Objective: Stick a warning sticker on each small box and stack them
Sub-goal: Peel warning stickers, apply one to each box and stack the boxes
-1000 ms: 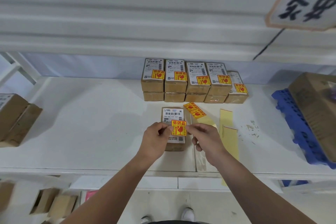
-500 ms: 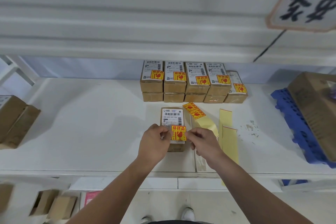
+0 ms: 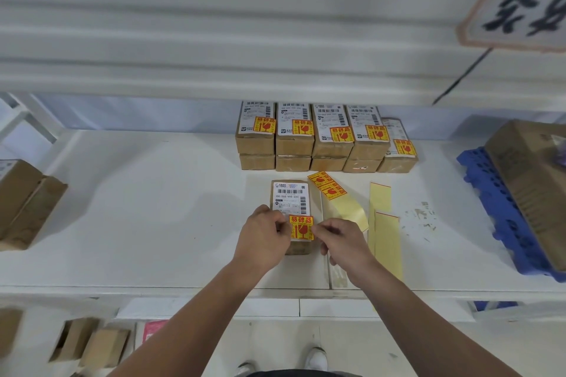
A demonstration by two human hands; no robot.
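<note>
A small brown box (image 3: 291,196) with a white shipping label lies on the white shelf in front of me. A yellow-and-red warning sticker (image 3: 301,227) sits over the near end of its label. My left hand (image 3: 263,239) pinches the sticker's left edge and my right hand (image 3: 343,243) pinches its right edge. Behind, a row of stickered boxes (image 3: 324,138) stands stacked two high, with one single box at the right end. A backing strip with two stickers left on it (image 3: 329,188) lies right of the box.
Empty yellow backing strips (image 3: 382,223) lie to the right. A blue plastic pallet (image 3: 502,211) carries a large carton (image 3: 533,180) at far right. Brown cartons (image 3: 24,202) sit at far left. More boxes (image 3: 88,343) lie below the shelf edge.
Both hands have lowered the sticker towards me, onto the near end of the box label. The view shifted slightly.
</note>
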